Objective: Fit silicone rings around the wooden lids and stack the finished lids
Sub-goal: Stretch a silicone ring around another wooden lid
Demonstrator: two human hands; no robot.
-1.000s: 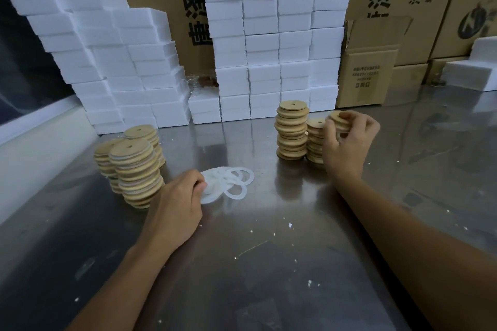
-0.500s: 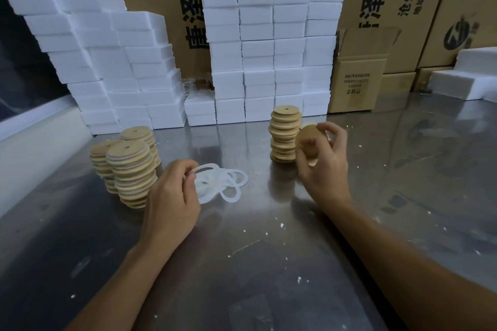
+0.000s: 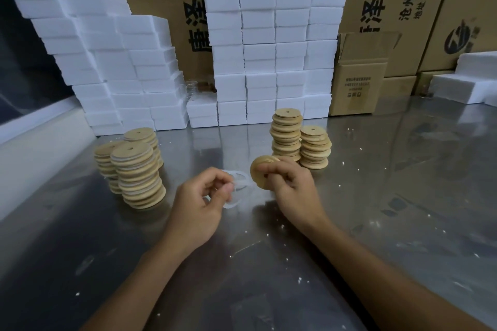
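A person works at a steel bench (image 3: 403, 223), seen from above the hands. The right hand (image 3: 293, 191) grips one bare wooden lid (image 3: 259, 170), tilted on edge, at centre. The left hand (image 3: 199, 204), just to its left, pinches a translucent silicone ring (image 3: 236, 183) lifted from a small heap of loose rings (image 3: 232, 203) on the bench; ring and lid are near each other but not yet joined. On the left stand three stacks of finished lids (image 3: 137, 174) with pale bands showing at their rims. At the far right of centre stand two stacks of bare lids (image 3: 298, 140). Judging from these, the job looks about half done, with many lids left to fit.
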